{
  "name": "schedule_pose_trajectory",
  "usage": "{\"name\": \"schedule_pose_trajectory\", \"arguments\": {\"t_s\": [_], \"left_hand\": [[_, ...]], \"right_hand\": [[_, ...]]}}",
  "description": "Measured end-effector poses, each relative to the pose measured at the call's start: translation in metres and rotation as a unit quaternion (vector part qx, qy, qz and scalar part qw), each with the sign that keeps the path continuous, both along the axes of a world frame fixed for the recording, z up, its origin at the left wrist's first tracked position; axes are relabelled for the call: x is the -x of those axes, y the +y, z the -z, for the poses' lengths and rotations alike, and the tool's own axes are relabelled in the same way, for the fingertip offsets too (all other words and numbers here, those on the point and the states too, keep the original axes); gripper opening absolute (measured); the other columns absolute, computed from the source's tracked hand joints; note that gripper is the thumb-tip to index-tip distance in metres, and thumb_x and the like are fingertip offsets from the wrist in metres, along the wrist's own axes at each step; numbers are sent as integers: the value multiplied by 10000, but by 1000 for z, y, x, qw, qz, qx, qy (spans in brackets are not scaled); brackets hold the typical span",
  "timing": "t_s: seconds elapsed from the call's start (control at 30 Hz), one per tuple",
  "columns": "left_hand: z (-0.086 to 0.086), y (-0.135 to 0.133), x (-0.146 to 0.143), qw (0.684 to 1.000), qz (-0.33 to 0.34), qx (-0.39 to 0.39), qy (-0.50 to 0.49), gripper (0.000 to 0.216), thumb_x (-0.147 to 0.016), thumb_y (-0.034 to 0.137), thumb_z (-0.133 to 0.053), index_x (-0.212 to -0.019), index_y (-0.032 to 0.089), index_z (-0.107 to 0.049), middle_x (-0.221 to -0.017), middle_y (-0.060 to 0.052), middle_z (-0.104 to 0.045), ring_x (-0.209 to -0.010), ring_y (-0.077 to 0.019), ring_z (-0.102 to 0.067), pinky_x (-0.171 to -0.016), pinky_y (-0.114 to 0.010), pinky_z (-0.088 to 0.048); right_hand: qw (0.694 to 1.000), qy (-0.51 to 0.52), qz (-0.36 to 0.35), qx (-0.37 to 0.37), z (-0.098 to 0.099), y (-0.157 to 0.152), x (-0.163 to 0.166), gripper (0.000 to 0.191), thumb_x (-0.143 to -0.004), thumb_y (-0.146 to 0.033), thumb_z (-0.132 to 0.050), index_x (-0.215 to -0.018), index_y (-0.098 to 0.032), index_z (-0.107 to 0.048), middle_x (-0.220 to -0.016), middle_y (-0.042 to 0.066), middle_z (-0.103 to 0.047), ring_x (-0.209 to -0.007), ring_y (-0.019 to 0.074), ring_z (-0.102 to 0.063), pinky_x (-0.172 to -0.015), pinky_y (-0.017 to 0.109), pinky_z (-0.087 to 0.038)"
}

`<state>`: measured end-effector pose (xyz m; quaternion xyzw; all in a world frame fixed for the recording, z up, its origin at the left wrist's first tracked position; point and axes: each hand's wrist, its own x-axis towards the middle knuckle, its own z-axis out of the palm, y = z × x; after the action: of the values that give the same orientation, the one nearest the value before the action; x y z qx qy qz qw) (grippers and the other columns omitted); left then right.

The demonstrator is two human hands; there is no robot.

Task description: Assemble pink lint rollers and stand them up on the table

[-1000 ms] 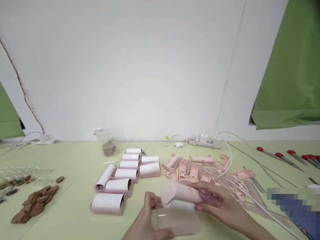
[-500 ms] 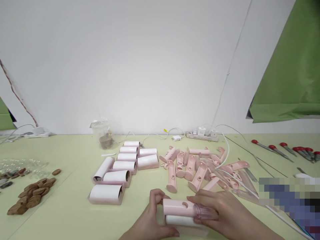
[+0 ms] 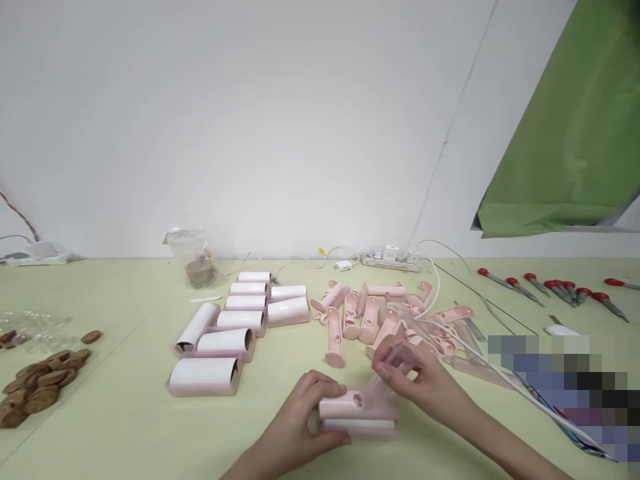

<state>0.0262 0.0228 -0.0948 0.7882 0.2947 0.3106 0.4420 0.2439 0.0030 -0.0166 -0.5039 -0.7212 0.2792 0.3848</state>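
A pink lint roller (image 3: 357,415) lies on its side on the pale green table (image 3: 125,427), near the front edge and right in front of the person. It is a short, boxy piece: a pink plastic top with a small round hole in it, and a white roll showing along the lower front edge, under a cover that looks clear or pale pink.

The left hand (image 3: 305,417) is closed on the roller's left end, thumb underneath at the front and fingers curled over the top. The right hand (image 3: 417,380) is just to the right of the roller and slightly behind it. Its fingers are pinched together on a small see-through plastic piece (image 3: 395,363), which is blurred; whether that piece touches the roller cannot be told. The two hands are close together, with the roller between them.

Behind the roller, to the left, a cluster of finished rollers (image 3: 230,327) lies in rows, white rolls in pink shells. Behind it to the right is a loose pile of pink handles (image 3: 370,317), with a white cable (image 3: 480,360) running across them towards a power strip (image 3: 390,259) by the wall. Red-handled tools (image 3: 545,288) lie at far right, and brown discs (image 3: 40,383) at far left.
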Motion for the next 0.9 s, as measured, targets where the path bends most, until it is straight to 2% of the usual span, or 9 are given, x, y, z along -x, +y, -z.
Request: {"name": "schedule_pose_trajectory", "arguments": {"t_s": [0.1, 0.3, 0.47, 0.6, 0.67, 0.77, 0.9], "left_hand": [[-1, 0, 0, 1000, 7, 3, -1, 423, -684, 265, -658, -1080, 247, -508, -1075, -47, -456, -1056, -172, -430, -927, -290, -358], [-2, -2, 1, 1000, 2, -2, 14, 452, -674, 240, -663, -1093, 261, -496, -1072, -33, -471, -1043, -172, -433, -907, -288, -366], [2, -1, -1, 995, -49, 81, -3, 749, -572, 225, -739, -1208, 228, -344, -1116, -56, -492, -1053, -199, -448, -933, -328, -350], [-2, -5, -7, 994, -67, 92, 2, 666, -542, 239, -742, -1113, 191, -402, -1080, -63, -496, -1033, -211, -456, -909, -335, -367], [-6, -11, -12, 991, -96, 90, 23, 581, -537, 243, -724, -1034, 180, -429, -1044, -64, -495, -1000, -216, -461, -874, -336, -384], [-9, -23, -23, 978, -177, 77, 73, 457, -541, 230, -675, -930, 158, -446, -956, -75, -494, -925, -234, -463, -821, -363, -393], [2, -40, -39, 964, -250, 34, 89, 488, -550, 206, -650, -987, 107, -457, -938, -122, -480, -925, -278, -443, -843, -419, -367]], "right_hand": [[1000, -25, 1, -17, 4, 2, 13, 207, -774, -346, -496, -689, -163, -540, -588, -5, -522, -543, 106, -499, -456, 155, -362], [989, -91, 15, -118, 4, 8, 26, 237, -749, -308, -473, -568, -154, -472, -478, -24, -469, -431, 81, -431, -408, 152, -319], [971, -146, 52, -185, 9, 11, 39, 317, -763, -305, -470, -509, -158, -350, -429, -43, -382, -390, 63, -350, -384, 156, -264], [955, -128, 90, -253, 21, 5, 43, 322, -800, -303, -464, -543, -162, -331, -449, -47, -376, -389, 57, -337, -388, 155, -270], [955, -112, 111, -252, 25, 2, 43, 330, -815, -301, -448, -539, -164, -331, -443, -48, -361, -380, 56, -335, -382, 155, -275], [959, -90, 128, -235, 27, -2, 42, 345, -823, -304, -434, -532, -168, -309, -451, -51, -314, -378, 56, -311, -372, 158, -265], [968, -63, 124, -211, 30, -4, 43, 316, -817, -293, -422, -547, -171, -312, -480, -49, -290, -402, 62, -296, -384, 164, -264]]}}
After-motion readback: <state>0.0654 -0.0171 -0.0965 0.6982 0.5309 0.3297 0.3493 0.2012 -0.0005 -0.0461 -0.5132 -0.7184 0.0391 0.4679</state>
